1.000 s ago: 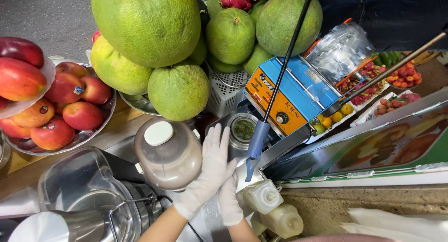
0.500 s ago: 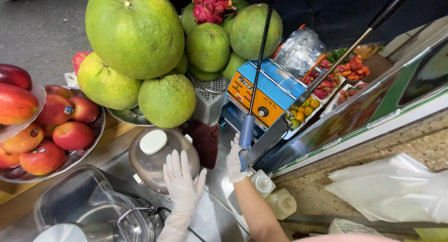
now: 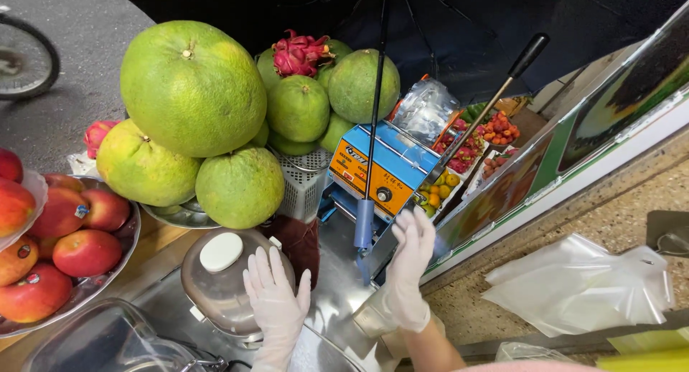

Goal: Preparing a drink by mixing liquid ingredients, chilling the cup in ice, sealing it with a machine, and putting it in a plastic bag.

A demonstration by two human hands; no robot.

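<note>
Head | left hand [image 3: 276, 300] flat on blender lid [image 3: 221, 251] | right hand [image 3: 409, 268] open by sealer [image 3: 384, 171]

Layout as I see it: my left hand [image 3: 276, 304] rests on the blender lid [image 3: 233, 282]; my right hand [image 3: 409, 268] lies right of it, before the sealing machine [image 3: 384, 172]. Pomelos [image 3: 192, 88] pile behind the lid; a bowl of apples [image 3: 108, 271] sits left.

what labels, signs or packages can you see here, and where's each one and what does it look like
Orange rectangular label panel with a black knob, on the blue box-shaped machine's front, centre.
Small round stickers on red apples, left bowl.
Clear crinkled plastic bags, lying right.
Green-framed picture sign board, upper right.
</note>
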